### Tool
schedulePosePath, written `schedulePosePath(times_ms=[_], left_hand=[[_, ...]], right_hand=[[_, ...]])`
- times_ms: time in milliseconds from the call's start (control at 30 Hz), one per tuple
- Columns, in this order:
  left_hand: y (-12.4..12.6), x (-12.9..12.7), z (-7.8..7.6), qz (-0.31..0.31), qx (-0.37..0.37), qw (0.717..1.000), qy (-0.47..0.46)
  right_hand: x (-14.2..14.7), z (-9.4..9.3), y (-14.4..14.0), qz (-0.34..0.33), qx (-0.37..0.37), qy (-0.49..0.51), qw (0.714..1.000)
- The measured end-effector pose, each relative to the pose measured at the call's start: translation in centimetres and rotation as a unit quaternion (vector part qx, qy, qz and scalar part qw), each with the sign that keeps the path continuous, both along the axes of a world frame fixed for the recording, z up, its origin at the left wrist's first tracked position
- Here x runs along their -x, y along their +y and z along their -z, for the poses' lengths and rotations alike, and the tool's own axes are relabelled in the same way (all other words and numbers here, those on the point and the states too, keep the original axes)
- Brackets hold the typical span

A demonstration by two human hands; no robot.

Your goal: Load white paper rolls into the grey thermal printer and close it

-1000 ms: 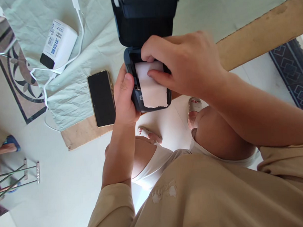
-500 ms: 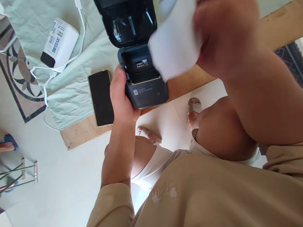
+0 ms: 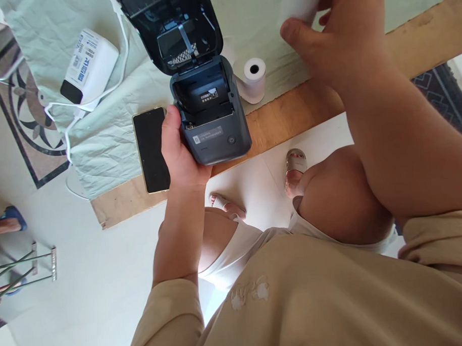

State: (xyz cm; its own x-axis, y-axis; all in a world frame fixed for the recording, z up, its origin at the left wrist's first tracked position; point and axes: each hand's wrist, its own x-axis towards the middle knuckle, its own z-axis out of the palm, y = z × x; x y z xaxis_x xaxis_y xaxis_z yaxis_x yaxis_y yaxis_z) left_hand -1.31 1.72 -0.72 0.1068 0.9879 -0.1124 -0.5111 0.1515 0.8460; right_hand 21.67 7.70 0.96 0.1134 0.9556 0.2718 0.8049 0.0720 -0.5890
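My left hand (image 3: 182, 149) is wrapped round a dark portable label printer (image 3: 218, 140), thumb along its left side. The printer's lid (image 3: 173, 33) is swung up, and its paper bay shows a printed label inside with no roll in it. Up near the top edge, my right hand (image 3: 332, 43) is closed round a white paper roll (image 3: 301, 6), partly cut off by the frame. Just right of the printer a second white paper roll (image 3: 256, 81) with a black core stands on the cloth, a strip of paper trailing from it.
A black-screened phone (image 3: 152, 150) lies left of the printer at the table's wooden edge (image 3: 118, 204). Beyond it on the green cloth (image 3: 102, 167) is a white box-shaped device (image 3: 91, 67) with a white cable (image 3: 126, 55). Another person's foot (image 3: 11, 221) is at far left.
My right hand has moved up and away from the printer with the white paper. The printer has shifted slightly left, and the standing roll beside it has come into view.
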Motion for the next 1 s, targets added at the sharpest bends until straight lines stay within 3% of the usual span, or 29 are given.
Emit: schedulePosePath(times_ms=[167, 267, 367, 433, 600, 700, 867, 1000], left_hand=[[-0.1, -0.1, 0.0, -0.011, 0.003, 1.000, 0.003], [0.0, 0.0, 0.2, -0.004, -0.006, 1.000, 0.013], [0.5, 0.1, 0.9, -0.017, -0.028, 0.999, 0.022], [0.9, 0.2, 1.5, -0.032, -0.042, 0.998, 0.014], [1.3, 0.3, 2.3, -0.013, -0.052, 0.999, -0.009], [1.2, 0.4, 2.3, 0.000, -0.062, 0.998, -0.019], [1.0, 0.4, 2.1, -0.005, -0.068, 0.997, -0.020], [0.9, 0.6, 2.0, 0.000, -0.076, 0.997, 0.017]], right_hand=[[-0.2, 0.6, 0.5, -0.008, 0.048, -0.034, 0.998], [0.4, -0.6, -0.7, 0.005, 0.003, -0.032, 0.999], [1.8, -1.3, -2.3, -0.106, -0.089, -0.020, 0.990], [2.9, -0.8, -2.9, -0.201, -0.103, -0.030, 0.974], [4.8, 1.7, -2.7, -0.206, -0.015, -0.054, 0.977], [4.9, 2.0, -2.6, -0.184, 0.009, -0.042, 0.982], [4.2, 1.3, -2.1, -0.201, 0.005, 0.145, 0.969], [4.2, 1.0, -1.2, -0.125, 0.060, 0.365, 0.921]])
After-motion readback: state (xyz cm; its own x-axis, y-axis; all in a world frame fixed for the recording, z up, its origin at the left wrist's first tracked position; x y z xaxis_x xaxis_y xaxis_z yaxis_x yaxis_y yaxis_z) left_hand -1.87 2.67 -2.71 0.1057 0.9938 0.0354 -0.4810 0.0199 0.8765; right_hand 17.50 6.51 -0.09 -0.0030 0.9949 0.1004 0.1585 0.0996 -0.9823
